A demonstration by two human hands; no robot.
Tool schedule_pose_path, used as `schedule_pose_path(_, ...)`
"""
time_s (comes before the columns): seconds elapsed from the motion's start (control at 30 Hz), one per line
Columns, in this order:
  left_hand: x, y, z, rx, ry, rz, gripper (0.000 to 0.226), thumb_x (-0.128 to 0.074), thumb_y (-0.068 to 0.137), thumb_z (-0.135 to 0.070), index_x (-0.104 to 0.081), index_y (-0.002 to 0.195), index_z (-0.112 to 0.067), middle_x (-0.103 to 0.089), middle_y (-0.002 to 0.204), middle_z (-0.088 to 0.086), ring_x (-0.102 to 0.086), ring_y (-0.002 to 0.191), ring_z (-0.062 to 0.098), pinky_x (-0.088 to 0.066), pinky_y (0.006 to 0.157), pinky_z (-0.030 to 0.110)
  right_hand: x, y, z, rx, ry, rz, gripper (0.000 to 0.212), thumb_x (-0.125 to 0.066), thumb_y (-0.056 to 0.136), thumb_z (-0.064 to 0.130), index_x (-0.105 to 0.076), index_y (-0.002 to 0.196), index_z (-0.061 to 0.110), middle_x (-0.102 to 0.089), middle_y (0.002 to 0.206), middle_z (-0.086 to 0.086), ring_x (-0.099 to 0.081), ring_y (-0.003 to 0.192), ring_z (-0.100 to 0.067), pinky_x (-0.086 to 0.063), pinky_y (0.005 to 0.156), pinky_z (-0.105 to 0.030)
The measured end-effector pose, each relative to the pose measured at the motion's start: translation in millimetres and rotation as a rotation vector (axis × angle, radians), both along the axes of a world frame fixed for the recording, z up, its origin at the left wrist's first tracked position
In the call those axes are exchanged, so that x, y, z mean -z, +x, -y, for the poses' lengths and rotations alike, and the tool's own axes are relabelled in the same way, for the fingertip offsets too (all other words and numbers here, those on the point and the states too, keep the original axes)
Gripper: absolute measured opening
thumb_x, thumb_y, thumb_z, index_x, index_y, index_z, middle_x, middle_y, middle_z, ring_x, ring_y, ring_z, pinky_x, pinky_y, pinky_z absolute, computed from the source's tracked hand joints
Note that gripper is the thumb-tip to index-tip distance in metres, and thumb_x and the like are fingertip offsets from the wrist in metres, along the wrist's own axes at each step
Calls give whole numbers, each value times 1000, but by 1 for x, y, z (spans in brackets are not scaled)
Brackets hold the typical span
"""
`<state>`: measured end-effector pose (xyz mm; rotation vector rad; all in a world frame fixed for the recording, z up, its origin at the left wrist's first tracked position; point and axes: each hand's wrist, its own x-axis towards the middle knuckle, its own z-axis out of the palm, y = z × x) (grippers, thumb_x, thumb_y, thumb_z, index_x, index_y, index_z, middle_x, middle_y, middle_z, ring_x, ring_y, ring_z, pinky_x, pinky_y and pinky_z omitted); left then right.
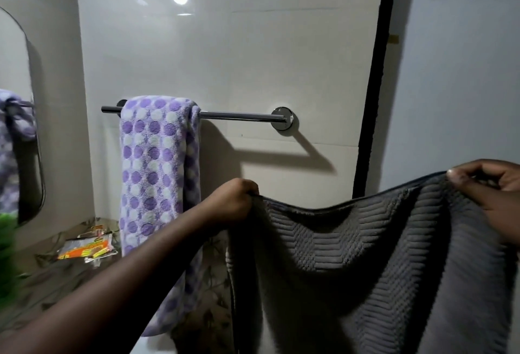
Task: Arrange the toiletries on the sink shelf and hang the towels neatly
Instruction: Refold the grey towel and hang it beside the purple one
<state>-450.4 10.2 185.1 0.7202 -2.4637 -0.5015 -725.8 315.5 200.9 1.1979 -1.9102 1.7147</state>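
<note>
Presently, nearest the camera, the grey towel (365, 255) hangs spread between both hands, its top edge sagging in the middle. The left hand (233, 201) has its fingers curled tight round the left corner. The right hand (489, 193) pinches the right corner between thumb and bent fingers.

The top edge runs left to right, roughly in line with the towel rail (239, 115), but it sits lower, nearer, and offset to the right. The bare stretch of rail lies up and beyond the left hand, which is the nearer hand to it. The right hand is out past the rail's right end, in front of the door (450, 86). In my judgement, hanging the towel calls for a lift and a shift to the left.

A spotted towel (157, 170) already hangs over the rail's left part, covering most of the left mount.

Not verifiable: the grey towel's lower edge and part of the right hand are cut off. The counter (56, 277) is dim. A green blur (7, 241) at the left edge cannot be identified.
</note>
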Motion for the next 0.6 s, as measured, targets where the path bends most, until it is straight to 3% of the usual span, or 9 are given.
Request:
schedule_pose_path(0.1,-3,0,3,66,172,-115,22,-52,87,-15,-66,73,-6,-59,73,3,-53,71,19,-43,66,32,-4,-3,-4,-3,6,-2,23,-73,84,43,-74,94,22,-74,84,-10,-66,72,-22,-54,65,-25)
schedule_pose_path(0.17,-3,11,8,151,369,-239,29,-66,84,-36,-71,64,-17,-65,70,0,-58,67,14,-45,64,27,-5,-6,-12,-2,24,62,35,-75,73,53,-74,90,22,-75,78,-2,-65,65,-12,-52,60,-17)
schedule_pose_path(0.23,0,20,15,284,562,-346,34,-73,89,-32,-68,59,-17,-57,59,1,-48,48,10,-38,46,20,-3,-10,-17,-24,53,111,45,-73,60,59,-76,87,23,-75,74,3,-64,60,-4,-51,59,-10)
schedule_pose_path(0.3,4,25,25,305,572,-451,30,-71,86,-35,-67,63,-15,-49,60,6,-40,47,11,-29,44,20,0,-5,-13,-100,118,137,32,-76,61,48,-78,82,23,-77,75,2,-65,60,-1,-51,60,-8)
schedule_pose_path(0.37,3,23,35,268,530,-628,37,-71,85,-40,-65,75,-5,-46,70,12,-38,59,17,-27,52,28,5,-1,-10,-204,211,191,19,-79,69,31,-78,76,14,-77,71,-5,-65,56,-4,-51,55,-9)
schedule_pose_path(0.43,-3,23,39,220,508,-792,40,-66,92,-35,-62,88,5,-52,83,15,-42,72,23,-33,58,32,17,-1,-10,-309,315,325,40,-90,64,39,-74,71,3,-73,68,-13,-64,53,-13,-49,51,-14)
schedule_pose_path(0.47,-7,23,41,192,501,-854,33,-62,97,-29,-63,90,3,-54,84,16,-46,75,24,-38,62,32,25,-3,-11,-367,367,406,56,-96,54,48,-72,70,0,-71,68,-17,-63,54,-17,-50,50,-18)
schedule_pose_path(0.53,-11,22,42,114,533,-947,24,-56,103,-23,-65,87,-7,-59,81,14,-54,76,21,-45,68,30,38,-4,-11,-488,422,559,66,-100,42,49,-69,71,-2,-66,74,-26,-64,60,-25,-53,54,-26)
schedule_pose_path(0.6,-14,15,35,66,576,-982,26,-51,105,-20,-63,84,-12,-64,76,7,-59,69,14,-48,69,27,46,-2,-1,-579,373,631,57,-99,56,35,-68,80,-6,-65,88,-36,-67,73,-32,-58,65,-34)
